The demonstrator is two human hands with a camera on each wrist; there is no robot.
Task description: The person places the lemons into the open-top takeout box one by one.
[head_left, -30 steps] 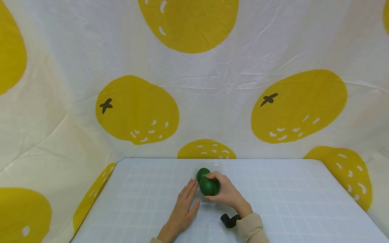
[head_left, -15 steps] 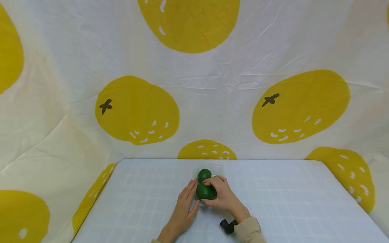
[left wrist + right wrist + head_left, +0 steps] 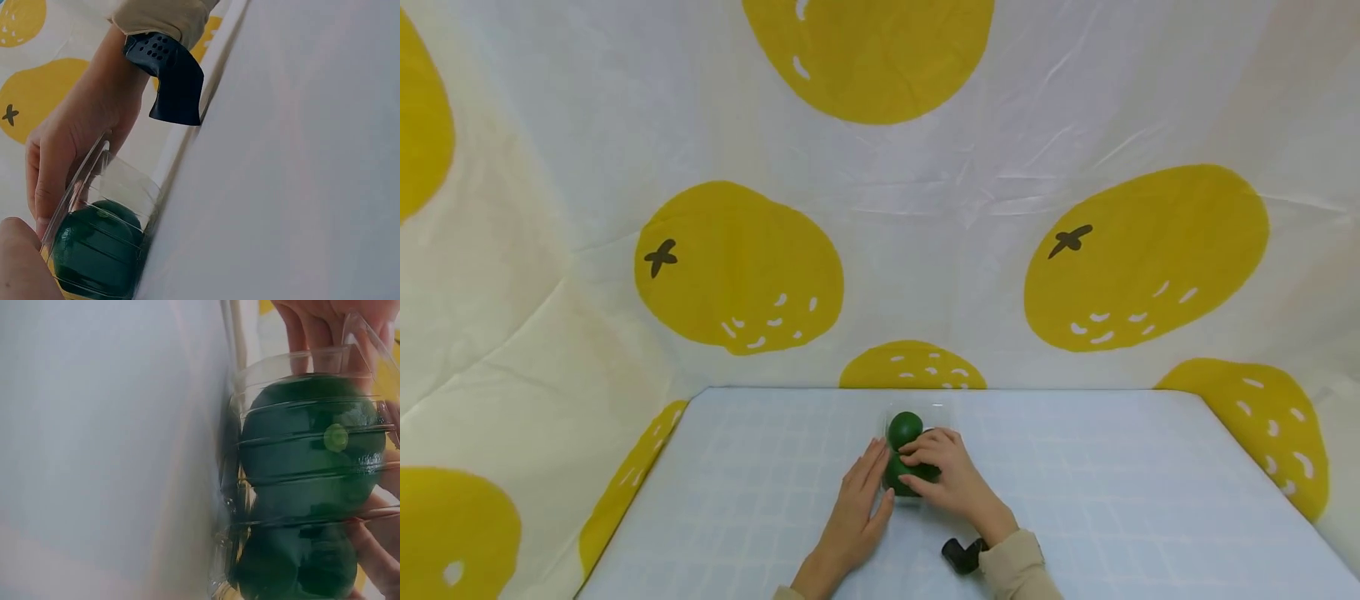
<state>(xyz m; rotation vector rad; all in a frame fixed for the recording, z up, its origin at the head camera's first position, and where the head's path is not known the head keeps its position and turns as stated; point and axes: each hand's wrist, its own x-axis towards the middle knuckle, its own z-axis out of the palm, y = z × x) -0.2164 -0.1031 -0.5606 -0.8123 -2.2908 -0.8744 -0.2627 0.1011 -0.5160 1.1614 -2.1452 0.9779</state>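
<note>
A clear plastic container holds dark green round fruits. The far fruit lies uncovered; the near fruit is partly covered by my right hand, whose thumb and fingertips rest on top of it. More green shows beneath that palm. Along the container's left side my left hand lies with straight fingers touching the wall. In the left wrist view a fruit shows through the ribbed wall. Through the wall in the right wrist view, a fruit with a pale stem spot sits beside another fruit.
The container stands on a table with a pale blue checked cover. A black wrist mount sits at the right sleeve. Behind the table's far edge hangs a white cloth printed with large yellow fruits.
My right hand has brought the held green fruit toward the near left of the container and lowered it there. Its thumb and fingers have eased onto the fruit's top. The left hand stays put.
</note>
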